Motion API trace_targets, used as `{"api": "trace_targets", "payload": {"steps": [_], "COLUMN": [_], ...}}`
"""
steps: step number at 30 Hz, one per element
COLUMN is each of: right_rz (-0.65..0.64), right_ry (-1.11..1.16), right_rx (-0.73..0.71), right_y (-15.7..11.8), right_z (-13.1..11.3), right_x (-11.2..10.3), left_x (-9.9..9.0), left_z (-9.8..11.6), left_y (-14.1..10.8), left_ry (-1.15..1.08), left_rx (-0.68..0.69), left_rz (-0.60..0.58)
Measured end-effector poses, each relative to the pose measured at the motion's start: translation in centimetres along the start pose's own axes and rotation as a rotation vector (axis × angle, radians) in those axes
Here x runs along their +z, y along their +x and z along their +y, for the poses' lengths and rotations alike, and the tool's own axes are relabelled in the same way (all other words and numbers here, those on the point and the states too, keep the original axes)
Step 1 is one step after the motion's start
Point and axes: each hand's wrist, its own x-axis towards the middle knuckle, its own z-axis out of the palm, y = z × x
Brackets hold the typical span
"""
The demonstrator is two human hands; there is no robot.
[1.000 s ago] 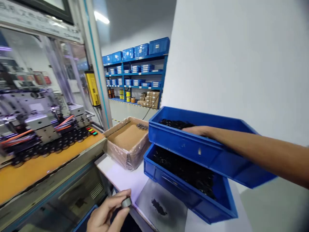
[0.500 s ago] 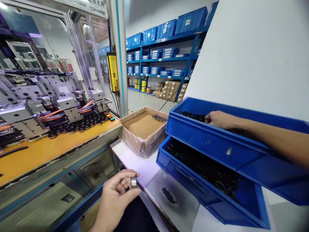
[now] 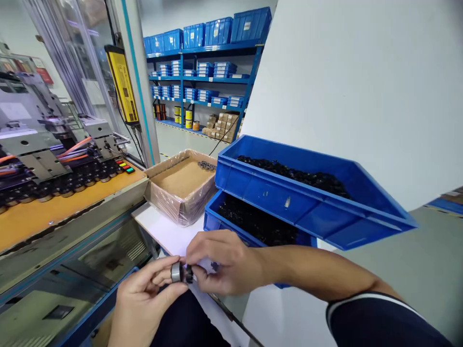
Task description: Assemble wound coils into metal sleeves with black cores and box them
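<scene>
Between the thumb and fingers of my left hand (image 3: 144, 294) is a short silver metal ring (image 3: 176, 273), low in the view. My right hand (image 3: 222, 262) pinches a small black toothed plastic part (image 3: 188, 273) just right of the ring. The two pieces face each other very close together; whether they touch I cannot tell. Behind my hands, the upper blue bin (image 3: 260, 179) holds many small black parts (image 3: 296, 174). Under it sits a lower blue bin (image 3: 213, 219) with more black parts, partly covered by my right hand and forearm.
A plastic-lined cardboard box (image 3: 181, 207) with a few dark rings inside stands on the white table (image 3: 154, 224). To the left is a machine (image 3: 39, 154) with a row of black-and-silver parts on its orange worktop (image 3: 87, 197). Blue shelving (image 3: 202, 77) stands behind.
My right hand has come out of the upper blue bin with a black plastic part and moved to the ring in my left hand. The view has turned right.
</scene>
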Motion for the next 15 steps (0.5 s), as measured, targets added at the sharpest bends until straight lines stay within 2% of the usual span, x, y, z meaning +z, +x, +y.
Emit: {"api": "trace_targets", "payload": {"steps": [3, 7, 10, 13, 15], "right_rz": [0.072, 0.104, 0.049, -0.012, -0.003], "right_ry": [-0.005, 0.024, 0.081, 0.132, 0.085], "right_rx": [-0.017, -0.014, 0.007, 0.01, -0.025], "right_y": [-1.1, -1.5, -1.6, -1.7, -1.7], "right_z": [0.5, 1.0, 1.0, 1.1, 1.1], "right_x": [1.6, 1.5, 1.1, 0.7, 0.6], "left_x": [0.2, 1.5, 2.9, 3.7, 3.8], "left_z": [-0.2, 0.0, 0.6, 1.1, 1.4], "left_y": [-0.5, -1.2, -1.5, -1.6, -1.7], "left_ry": [0.03, -0.025, -0.106, -0.1, -0.096], "left_rx": [-0.051, -0.125, -0.171, -0.177, -0.173], "left_rz": [-0.013, 0.153, 0.293, 0.336, 0.348]}}
